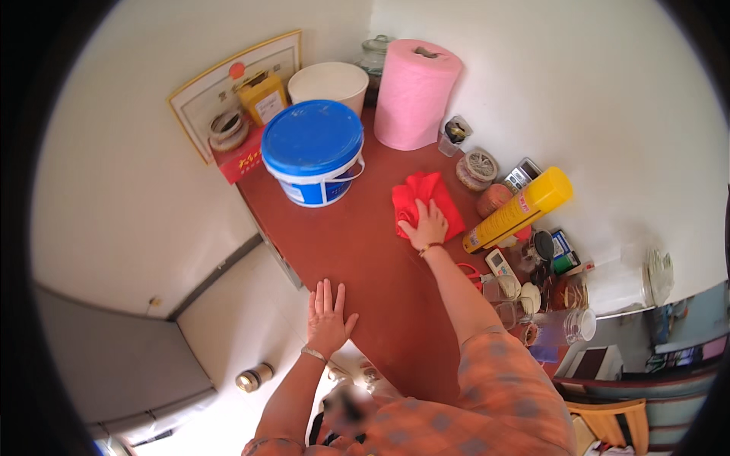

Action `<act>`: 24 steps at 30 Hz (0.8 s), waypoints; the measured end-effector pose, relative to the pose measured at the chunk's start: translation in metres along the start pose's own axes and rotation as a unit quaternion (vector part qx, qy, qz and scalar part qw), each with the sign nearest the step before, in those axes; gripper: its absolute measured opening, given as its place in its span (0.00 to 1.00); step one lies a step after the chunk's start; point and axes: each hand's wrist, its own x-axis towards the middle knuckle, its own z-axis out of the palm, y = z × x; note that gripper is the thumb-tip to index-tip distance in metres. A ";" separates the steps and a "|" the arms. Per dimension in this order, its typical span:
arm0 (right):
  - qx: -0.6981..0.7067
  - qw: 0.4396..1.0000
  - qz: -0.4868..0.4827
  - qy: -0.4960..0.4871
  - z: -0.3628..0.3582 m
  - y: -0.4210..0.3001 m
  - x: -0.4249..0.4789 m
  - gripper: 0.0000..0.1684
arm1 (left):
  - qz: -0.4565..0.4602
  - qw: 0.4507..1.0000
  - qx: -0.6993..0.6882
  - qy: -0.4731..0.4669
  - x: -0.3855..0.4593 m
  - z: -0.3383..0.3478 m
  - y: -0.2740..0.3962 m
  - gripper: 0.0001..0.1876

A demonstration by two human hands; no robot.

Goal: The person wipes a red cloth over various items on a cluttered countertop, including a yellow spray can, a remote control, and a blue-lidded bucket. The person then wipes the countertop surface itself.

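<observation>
My right hand (429, 226) rests on a crumpled red cloth (425, 188), fingers bent into it and pressing it against the reddish-brown tabletop (359, 251). At the table's left edge lies my left hand (329, 319), flat, fingers and thumb apart, with nothing in it. A white bucket with a blue lid (313, 137) stands on the tabletop beyond my left hand. Just right of the cloth, a yellow spray can (516, 211) leans at a slant in this view.
Behind the bucket are a white tub (328, 80), a pink roll (416, 94) and a glass jar (374, 54). A red box (245, 157) carries a pot (227, 130). Along the right stand red-handled scissors (469, 273), a remote control (501, 265) and several jars.
</observation>
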 end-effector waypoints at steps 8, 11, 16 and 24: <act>0.310 0.927 -0.207 -0.042 -0.038 -0.069 0.008 0.23 | -0.032 0.996 -0.084 0.001 0.044 -0.008 0.003 0.39; 0.292 0.946 -0.119 0.080 -0.046 -0.052 0.055 0.25 | -0.037 0.999 -0.036 0.016 0.048 0.005 0.017 0.38; 0.178 0.979 0.023 0.096 -0.006 0.008 0.129 0.29 | -0.042 0.999 0.005 0.019 0.046 0.004 0.020 0.38; 0.125 0.988 -0.006 -0.096 0.040 -0.002 0.125 0.25 | -0.046 0.999 0.002 -0.001 0.047 0.001 0.020 0.39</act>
